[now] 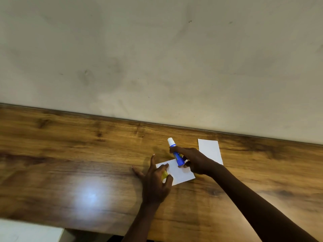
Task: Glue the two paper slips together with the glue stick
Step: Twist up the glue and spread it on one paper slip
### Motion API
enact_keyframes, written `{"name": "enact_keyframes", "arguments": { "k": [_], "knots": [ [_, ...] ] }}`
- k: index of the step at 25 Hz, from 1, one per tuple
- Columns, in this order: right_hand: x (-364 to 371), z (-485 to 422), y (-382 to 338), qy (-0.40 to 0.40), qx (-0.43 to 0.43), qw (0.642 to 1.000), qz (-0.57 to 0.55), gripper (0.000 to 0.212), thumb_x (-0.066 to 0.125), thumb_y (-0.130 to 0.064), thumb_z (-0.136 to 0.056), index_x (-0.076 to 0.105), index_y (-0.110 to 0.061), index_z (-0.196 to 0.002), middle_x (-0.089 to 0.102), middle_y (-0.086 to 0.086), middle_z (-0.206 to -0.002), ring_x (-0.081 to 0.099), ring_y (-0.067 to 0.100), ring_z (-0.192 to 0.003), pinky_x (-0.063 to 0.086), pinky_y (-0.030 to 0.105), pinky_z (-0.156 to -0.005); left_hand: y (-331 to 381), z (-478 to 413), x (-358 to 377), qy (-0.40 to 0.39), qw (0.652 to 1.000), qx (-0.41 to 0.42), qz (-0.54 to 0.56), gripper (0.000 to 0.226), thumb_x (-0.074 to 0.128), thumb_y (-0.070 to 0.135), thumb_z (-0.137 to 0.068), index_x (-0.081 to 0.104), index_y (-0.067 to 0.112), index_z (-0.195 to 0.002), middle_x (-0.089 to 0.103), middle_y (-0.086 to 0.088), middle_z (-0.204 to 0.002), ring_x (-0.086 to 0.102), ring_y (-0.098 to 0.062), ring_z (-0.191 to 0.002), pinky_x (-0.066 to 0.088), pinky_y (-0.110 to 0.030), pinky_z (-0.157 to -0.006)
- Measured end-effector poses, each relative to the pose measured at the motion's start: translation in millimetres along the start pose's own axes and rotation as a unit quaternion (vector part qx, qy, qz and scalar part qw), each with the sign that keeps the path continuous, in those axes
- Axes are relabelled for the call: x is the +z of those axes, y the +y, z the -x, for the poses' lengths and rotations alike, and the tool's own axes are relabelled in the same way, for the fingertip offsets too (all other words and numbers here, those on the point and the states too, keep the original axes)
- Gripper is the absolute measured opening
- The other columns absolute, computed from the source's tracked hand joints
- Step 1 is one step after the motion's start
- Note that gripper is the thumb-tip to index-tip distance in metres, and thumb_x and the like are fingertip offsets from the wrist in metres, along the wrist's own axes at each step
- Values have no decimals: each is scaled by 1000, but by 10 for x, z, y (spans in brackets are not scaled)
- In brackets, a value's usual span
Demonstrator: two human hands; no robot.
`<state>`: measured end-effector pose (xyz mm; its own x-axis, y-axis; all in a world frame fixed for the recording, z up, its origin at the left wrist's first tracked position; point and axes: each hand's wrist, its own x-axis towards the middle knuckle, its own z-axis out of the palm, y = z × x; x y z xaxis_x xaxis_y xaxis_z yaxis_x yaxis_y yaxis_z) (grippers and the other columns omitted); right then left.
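Head view: right hand [195, 161] is gripping the blue cylindrical glue stick [176, 155], tip on the near white paper slip [180, 174]; left hand [155, 180], clutching a yellow cap [164, 175], is pinning it. Second white slip [209, 151] is lying beyond it, rightward.

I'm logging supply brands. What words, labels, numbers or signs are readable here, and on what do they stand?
Nothing can be quoted.
On the glue stick, gripped by the right hand: blue label with yellowish print, too blurred to read.
On the near paper slip: blank.
On the far paper slip: blank.
On the yellow object held in the left hand: no print visible.
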<state>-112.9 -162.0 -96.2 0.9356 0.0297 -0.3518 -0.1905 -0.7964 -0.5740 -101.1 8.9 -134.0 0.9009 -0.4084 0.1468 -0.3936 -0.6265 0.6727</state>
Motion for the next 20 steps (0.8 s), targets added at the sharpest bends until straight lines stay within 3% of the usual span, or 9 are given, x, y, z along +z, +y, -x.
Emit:
{"name": "enact_keyframes", "arguments": {
  "k": [6,14,17,20],
  "knots": [
    [-124,-1,-78,42,-18,999,26,69,61,10,-72,35,-22,-127,45,14,-130,54,28,-102,43,18,-72,1,3,5,-8,999,4,-33,46,44,33,-73,64,13,-110,36,-17,-145,34,-24,-134,-21,-61,-103],
    [-186,-40,-160,67,-26,997,40,64,59,11,-74,37,-18,-127,46,15,-131,50,28,-108,42,24,-80,29,11,-13,-8,999,17,-43,45,43,34,-74,63,19,-111,35,-17,-146,25,-20,-139,-23,-62,-101],
    [-80,48,-180,185,-38,982,25,55,62,7,-75,43,-15,-121,57,14,-120,57,27,-102,42,23,-78,23,7,-13,-15,999,15,-43,48,40,35,-74,61,20,-115,31,-15,-148,19,-18,-141,-25,-61,-101],
    [76,169,-264,330,-36,928,-172,26,62,-6,-81,54,-10,-105,66,4,-87,63,10,-73,48,17,-64,32,-2,-15,-19,999,16,-41,48,41,34,-73,60,20,-115,37,-17,-144,12,-21,-142,-25,-61,-100]
  ]
}}
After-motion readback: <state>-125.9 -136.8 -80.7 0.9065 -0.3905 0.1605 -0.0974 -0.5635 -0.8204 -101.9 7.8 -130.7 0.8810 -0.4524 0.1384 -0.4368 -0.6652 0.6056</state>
